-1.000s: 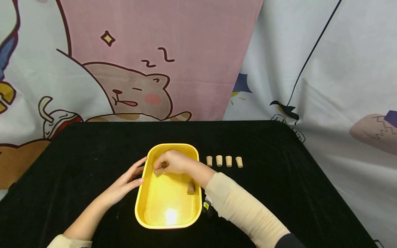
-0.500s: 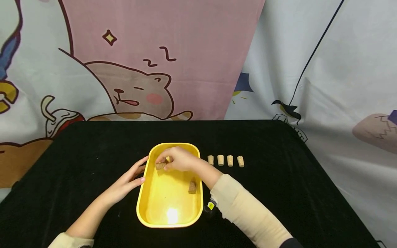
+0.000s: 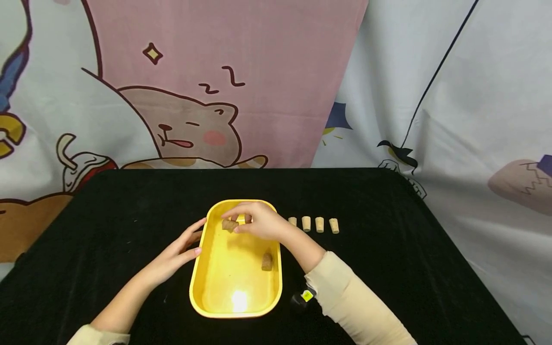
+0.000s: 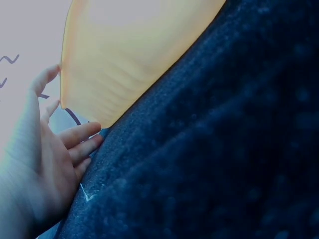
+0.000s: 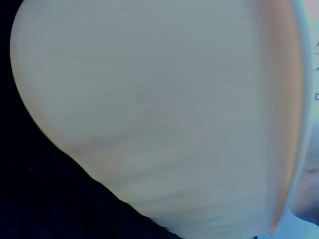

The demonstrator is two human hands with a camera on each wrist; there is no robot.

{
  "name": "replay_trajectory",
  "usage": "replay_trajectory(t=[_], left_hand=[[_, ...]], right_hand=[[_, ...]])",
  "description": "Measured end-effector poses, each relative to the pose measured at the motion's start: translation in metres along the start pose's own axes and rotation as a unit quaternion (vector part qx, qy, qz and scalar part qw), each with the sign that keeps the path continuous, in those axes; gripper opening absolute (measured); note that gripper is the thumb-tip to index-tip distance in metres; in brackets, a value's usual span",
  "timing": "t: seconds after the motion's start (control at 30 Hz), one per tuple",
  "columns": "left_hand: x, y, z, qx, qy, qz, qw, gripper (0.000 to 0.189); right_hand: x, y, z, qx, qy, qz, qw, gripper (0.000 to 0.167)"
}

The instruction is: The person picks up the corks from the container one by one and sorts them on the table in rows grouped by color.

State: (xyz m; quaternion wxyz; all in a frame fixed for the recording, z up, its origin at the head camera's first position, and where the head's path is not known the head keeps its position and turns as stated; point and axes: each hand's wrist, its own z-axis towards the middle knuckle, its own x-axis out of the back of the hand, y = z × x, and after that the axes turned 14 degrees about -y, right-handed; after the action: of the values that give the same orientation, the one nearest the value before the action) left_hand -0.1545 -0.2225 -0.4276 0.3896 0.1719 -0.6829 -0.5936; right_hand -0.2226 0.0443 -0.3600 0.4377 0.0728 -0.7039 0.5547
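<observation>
A yellow plastic tray (image 3: 215, 314) sits on the black cloth. Inside it, near the far left, my right hand (image 3: 260, 223) pinches a brown cork stopper (image 3: 229, 225) between thumb and fingers. Another cork stopper (image 3: 267, 262) lies against the tray's right wall. My left hand (image 3: 174, 254) rests its fingertips on the tray's left side, fingers fairly straight. The left wrist view shows these left fingers (image 4: 82, 134) at the tray's outer wall (image 4: 119, 74). In the right wrist view a blurred pale surface covers most of the frame, and the held stopper is hidden.
Several lighter cork stoppers stand in a row right of the tray, one of them (image 3: 319, 224) near the row's middle; my right forearm passes close to the nearest. A black cloth (image 3: 388, 268) covers the table, with a printed curtain (image 3: 276, 86) behind it.
My right hand has lifted and moved right and away from me inside the tray, carrying the pinched cork stopper. My left hand stays at the tray's left side.
</observation>
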Motion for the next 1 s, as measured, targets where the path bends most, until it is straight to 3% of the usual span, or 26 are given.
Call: replay_trajectory(t=[0.23, 0.47, 1.0], left_hand=[[0.0, -0.001, 0.001, -0.005, 0.0, 0.007, 1.0, 0.061], [0.0, 0.0, 0.0, -0.01, -0.001, 0.003, 0.9999, 0.061], [0.001, 0.001, -0.001, -0.025, -0.002, 0.019, 0.9995, 0.061]], right_hand=[[0.003, -0.009, -0.015, 0.014, 0.022, -0.004, 0.9997, 0.035], [0.003, -0.021, -0.035, 0.024, 0.068, -0.004, 0.9974, 0.033], [0.005, -0.016, -0.093, -0.022, 0.149, -0.009, 0.9885, 0.033]])
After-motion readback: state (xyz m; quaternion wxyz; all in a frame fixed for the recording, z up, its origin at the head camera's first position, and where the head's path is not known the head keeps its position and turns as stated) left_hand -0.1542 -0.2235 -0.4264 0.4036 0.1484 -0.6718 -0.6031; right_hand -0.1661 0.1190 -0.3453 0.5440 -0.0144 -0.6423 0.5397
